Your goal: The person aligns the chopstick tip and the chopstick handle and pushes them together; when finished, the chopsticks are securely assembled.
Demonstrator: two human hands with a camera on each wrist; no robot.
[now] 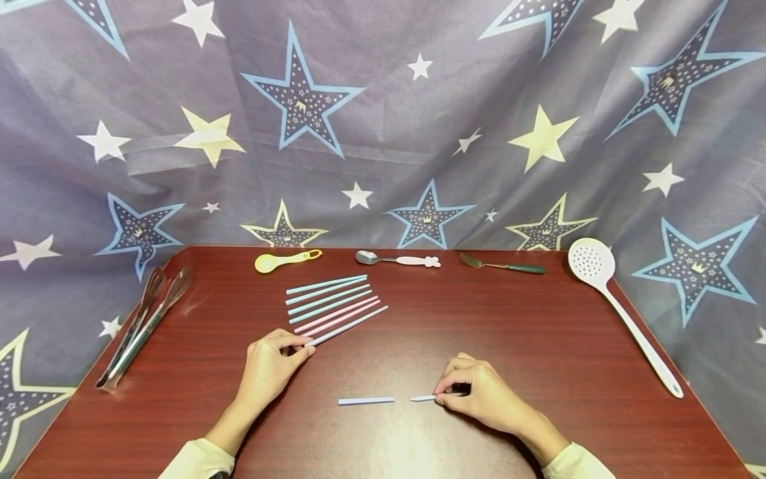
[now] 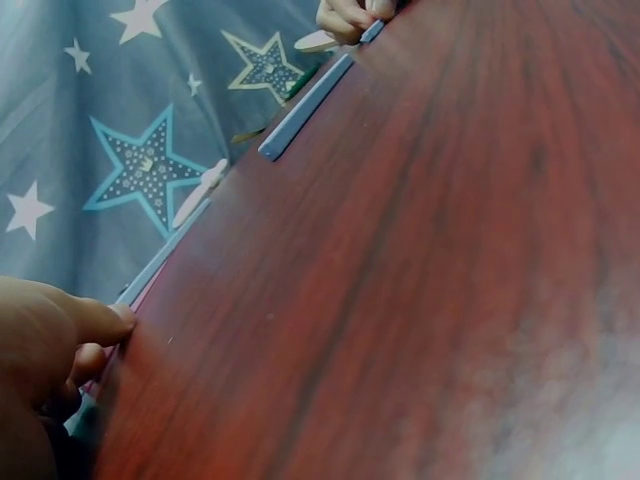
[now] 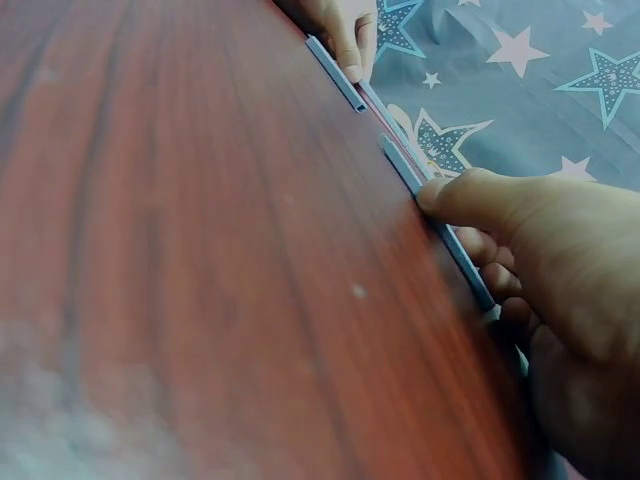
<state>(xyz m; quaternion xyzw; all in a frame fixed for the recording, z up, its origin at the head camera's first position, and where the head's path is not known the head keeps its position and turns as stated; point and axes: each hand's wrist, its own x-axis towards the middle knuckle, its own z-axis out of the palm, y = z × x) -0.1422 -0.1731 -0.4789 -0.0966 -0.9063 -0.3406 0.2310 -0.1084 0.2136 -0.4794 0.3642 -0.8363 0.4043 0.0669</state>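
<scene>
My left hand (image 1: 270,364) pinches the thick end of a pale blue chopstick (image 1: 352,324), which lies at the near side of a row. Beyond it in that row lie pink chopsticks (image 1: 338,316) and several turquoise chopsticks (image 1: 329,301). My right hand (image 1: 483,394) grips a pale blue chopstick section (image 1: 423,398) between thumb and fingers, its narrow tip pointing left. Much of that section is behind the fingers in the head view. A separate pale blue chopstick section (image 1: 366,401) lies on the table, a small gap from that tip; its facing end looks hollow in the right wrist view.
Metal tongs (image 1: 143,329) lie along the table's left edge. A yellow measuring spoon (image 1: 287,260), a white-handled spoon (image 1: 397,259) and a green-handled fork (image 1: 503,265) line the back. A white skimmer (image 1: 625,316) lies along the right. Behind hangs a star-patterned cloth (image 1: 383,120).
</scene>
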